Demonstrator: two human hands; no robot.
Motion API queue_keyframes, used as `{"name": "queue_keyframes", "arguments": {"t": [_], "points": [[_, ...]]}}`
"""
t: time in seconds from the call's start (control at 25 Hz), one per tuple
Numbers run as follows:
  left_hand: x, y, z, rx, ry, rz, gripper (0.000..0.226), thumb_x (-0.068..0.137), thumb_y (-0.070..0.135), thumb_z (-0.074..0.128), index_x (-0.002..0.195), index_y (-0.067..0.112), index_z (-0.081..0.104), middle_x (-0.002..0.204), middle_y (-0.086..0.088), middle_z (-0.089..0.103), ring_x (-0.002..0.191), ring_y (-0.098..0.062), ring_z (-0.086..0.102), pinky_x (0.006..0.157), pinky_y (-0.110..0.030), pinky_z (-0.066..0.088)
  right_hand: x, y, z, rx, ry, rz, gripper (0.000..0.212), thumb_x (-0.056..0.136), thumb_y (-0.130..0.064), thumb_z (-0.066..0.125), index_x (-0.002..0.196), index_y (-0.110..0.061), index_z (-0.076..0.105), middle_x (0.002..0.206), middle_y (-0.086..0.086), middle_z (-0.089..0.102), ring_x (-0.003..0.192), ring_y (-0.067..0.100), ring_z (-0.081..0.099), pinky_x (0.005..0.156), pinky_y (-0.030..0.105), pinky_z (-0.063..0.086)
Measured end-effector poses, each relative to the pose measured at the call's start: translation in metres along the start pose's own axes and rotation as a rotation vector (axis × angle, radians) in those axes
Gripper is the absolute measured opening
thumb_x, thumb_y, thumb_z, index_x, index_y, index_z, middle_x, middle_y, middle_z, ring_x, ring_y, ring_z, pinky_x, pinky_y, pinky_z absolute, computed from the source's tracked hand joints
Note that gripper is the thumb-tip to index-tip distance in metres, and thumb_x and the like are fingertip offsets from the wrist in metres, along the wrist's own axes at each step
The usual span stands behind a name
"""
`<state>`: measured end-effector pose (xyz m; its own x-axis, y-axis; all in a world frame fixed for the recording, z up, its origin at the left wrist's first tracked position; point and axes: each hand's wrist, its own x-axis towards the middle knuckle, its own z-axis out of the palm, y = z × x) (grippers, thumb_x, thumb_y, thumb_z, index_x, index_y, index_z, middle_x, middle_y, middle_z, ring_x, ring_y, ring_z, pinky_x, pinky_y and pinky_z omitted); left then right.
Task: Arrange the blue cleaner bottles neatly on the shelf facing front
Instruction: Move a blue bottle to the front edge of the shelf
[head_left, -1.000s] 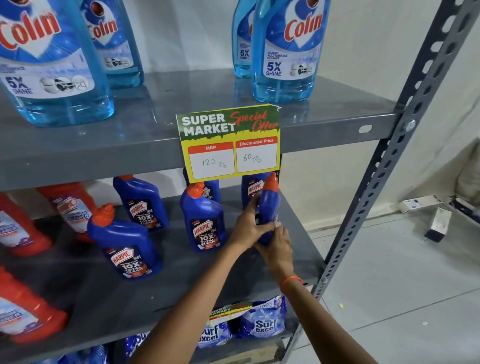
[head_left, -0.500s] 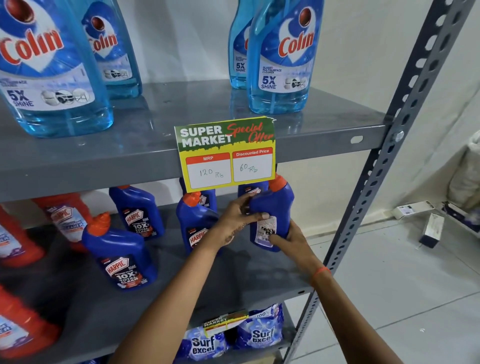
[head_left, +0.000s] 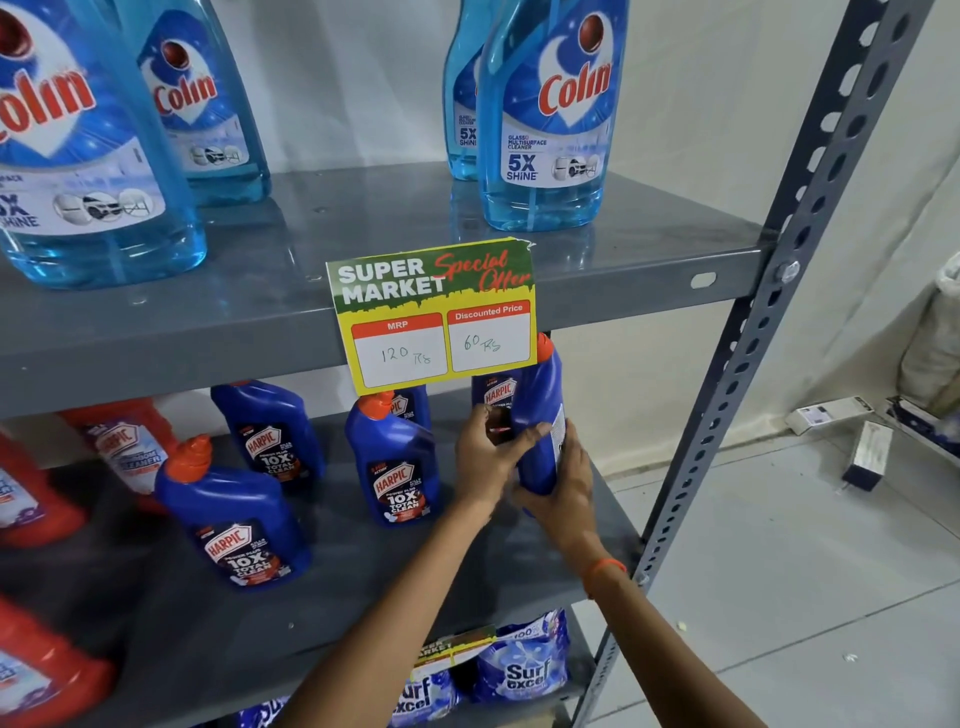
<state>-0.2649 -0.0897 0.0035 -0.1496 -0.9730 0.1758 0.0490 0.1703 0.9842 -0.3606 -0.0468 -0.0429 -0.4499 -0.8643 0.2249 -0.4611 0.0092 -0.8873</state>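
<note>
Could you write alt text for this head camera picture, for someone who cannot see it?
Both hands, left hand and right hand, grip a dark blue cleaner bottle on the middle shelf, its label turned sideways. Other blue bottles stand nearby facing front, below a price sign.

Price card (head_left: 435, 314), red bottles (head_left: 31, 499), Surf Excel packets (head_left: 524, 665), possibly cartons (head_left: 826, 414) on floor.

Single head view, looking forward-down, close to grey shelf (head_left: 519, 582), floor at right.
</note>
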Motion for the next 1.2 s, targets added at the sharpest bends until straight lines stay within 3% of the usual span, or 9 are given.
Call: {"name": "queue_keyframes", "arguments": {"t": [0.24,0.36,0.48,0.6,0.76,0.84,1.0,1.12,1.2], "points": [[0.004,-0.001,-0.008,-0.085,-0.088,0.024,0.028,0.07,0.027,0.08,0.092,0.022,0.065,0.094,-0.003,0.074,0.088,-0.018,0.071,0.074,-0.035,0.058,0.0,0.002,0.003,0.055,0.028,0.015,0.103,0.062,-0.014,0.083,0.144,-0.015,0.021,0.134,0.015,0.043,0.122,0.027,0.045,0.097,0.043,0.046],[0.008,-0.001,-0.017,-0.107,-0.241,0.006,0.017,0.075,0.028,0.076,0.09,0.027,0.068,0.091,0.005,0.075,0.092,-0.014,0.07,0.076,-0.031,0.056,-0.005,0.001,-0.004,0.213,-0.045,-0.012,0.08,0.065,-0.015,0.076,0.133,-0.022,0.035,0.112,0.01,0.057,0.095,0.027,0.06,0.08,0.035,0.057],[0.02,0.001,-0.02,-0.155,-0.394,-0.067,0.039,0.081,0.015,0.068,0.118,0.022,0.058,0.118,-0.002,0.066,0.114,-0.019,0.06,0.095,-0.032,0.051,-0.004,-0.003,-0.016,0.309,-0.11,-0.028,0.046,0.064,-0.023,0.07,0.105,-0.031,0.05,0.09,0.0,0.061,0.078,0.017,0.06,0.069,0.027,0.055],[0.029,0.003,-0.024,-0.284,-0.552,-0.201,0.048,0.083,0.016,0.063,0.129,0.017,0.05,0.123,-0.005,0.063,0.116,-0.024,0.059,0.093,-0.034,0.053,0.008,-0.004,-0.029,0.345,-0.286,-0.006,0.043,0.075,-0.008,0.069,0.109,-0.03,0.054,0.098,0.001,0.066,0.087,0.014,0.063,0.077,0.032,0.058],[0.031,-0.008,-0.015,-0.145,-0.23,-0.083,0.043,0.072,0.002,0.075,0.108,0.022,0.061,0.102,-0.006,0.07,0.093,-0.022,0.067,0.077,-0.032,0.055,0.038,-0.002,-0.034,0.241,-0.362,0.013,0.06,0.076,0.01,0.059,0.128,-0.015,0.044,0.111,0.007,0.061,0.098,0.016,0.06,0.076,0.018,0.054],[0.024,-0.02,-0.008,-0.145,-0.127,-0.059,0.046,0.068,0.001,0.078,0.105,0.022,0.062,0.096,-0.004,0.071,0.088,-0.019,0.068,0.074,-0.026,0.054,0.046,0.001,-0.029,0.193,-0.346,0.015,0.062,0.074,0.013,0.054,0.126,-0.02,0.043,0.11,0.004,0.059,0.1,0.016,0.057,0.079,0.019,0.052],[0.019,-0.038,-0.006,-0.164,-0.087,-0.004,0.044,0.065,0.011,0.082,0.103,0.027,0.065,0.095,-0.001,0.073,0.089,-0.016,0.069,0.073,-0.023,0.056,0.049,0.01,-0.017,0.186,-0.3,0.023,0.059,0.075,0.015,0.051,0.123,-0.018,0.043,0.107,0.003,0.058,0.099,0.017,0.057,0.082,0.026,0.051],[0.019,-0.041,-0.004,-0.041,-0.054,0.018,0.047,0.065,0.024,0.083,0.107,0.029,0.061,0.101,-0.003,0.071,0.094,-0.016,0.068,0.08,-0.026,0.057,0.05,0.017,-0.014,0.182,-0.241,0.047,0.054,0.077,0.016,0.047,0.126,-0.006,0.043,0.108,0.008,0.057,0.097,0.019,0.055,0.075,0.014,0.051],[0.015,-0.052,-0.007,0.005,-0.077,-0.02,0.044,0.07,0.02,0.08,0.109,0.02,0.059,0.104,-0.006,0.07,0.096,-0.019,0.067,0.083,-0.029,0.056,0.046,0.022,-0.012,0.161,-0.258,0.084,0.049,0.077,0.018,0.043,0.123,0.0,0.046,0.108,0.013,0.058,0.099,0.022,0.054,0.075,0.015,0.05]]}}
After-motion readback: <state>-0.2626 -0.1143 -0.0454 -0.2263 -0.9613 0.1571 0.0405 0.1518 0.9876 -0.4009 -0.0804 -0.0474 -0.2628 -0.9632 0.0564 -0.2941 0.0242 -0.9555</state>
